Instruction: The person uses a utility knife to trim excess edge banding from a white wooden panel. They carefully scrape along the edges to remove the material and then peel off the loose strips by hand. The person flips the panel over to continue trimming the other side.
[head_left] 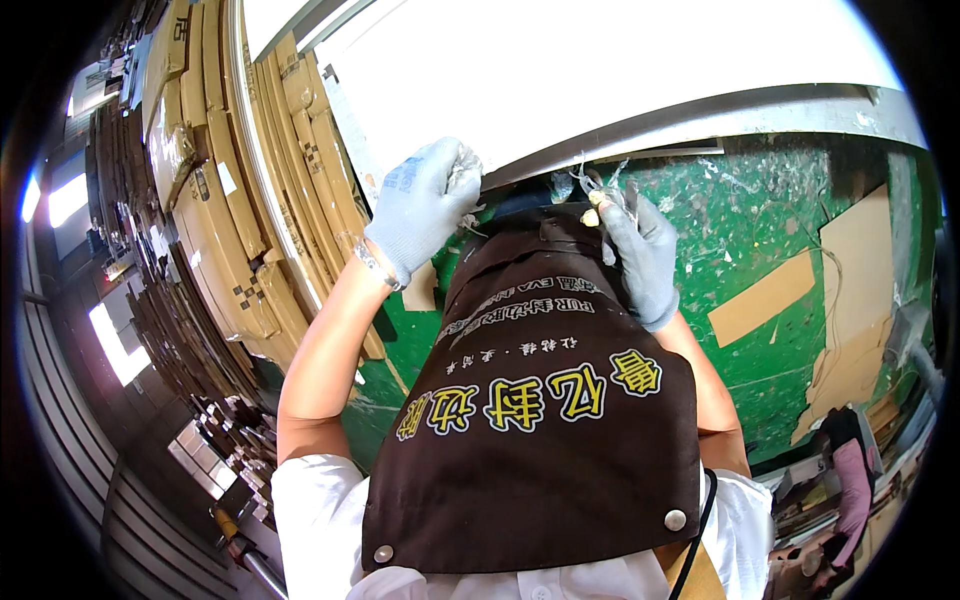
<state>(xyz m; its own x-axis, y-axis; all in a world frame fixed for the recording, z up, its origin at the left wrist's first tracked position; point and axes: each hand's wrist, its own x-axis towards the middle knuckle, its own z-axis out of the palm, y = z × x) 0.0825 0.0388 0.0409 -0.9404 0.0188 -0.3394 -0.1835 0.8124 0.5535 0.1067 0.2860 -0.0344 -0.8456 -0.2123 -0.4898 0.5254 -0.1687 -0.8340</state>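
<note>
My left hand (pixel 425 205), in a pale grey knit glove, is closed in a fist at the near edge of a large white panel (pixel 600 70). Thin whitish wisps stick out below its fingers, but what the fist holds is hidden. In a matching glove, my right hand (pixel 643 250) is closed by the front of my brown apron (pixel 540 330). A tangle of thin whitish shreds (pixel 608 190) pokes out of its fingers, with small pale yellow bits at the fingertips. Both hands are apart from each other.
A metal-edged beam (pixel 780 112) runs under the panel's near side. Stacked brown cartons (pixel 225 220) stand along the left. Below lies a scuffed green floor (pixel 740 230) with a tan cardboard strip (pixel 763 298) and a larger beige sheet (pixel 860 270) at the right.
</note>
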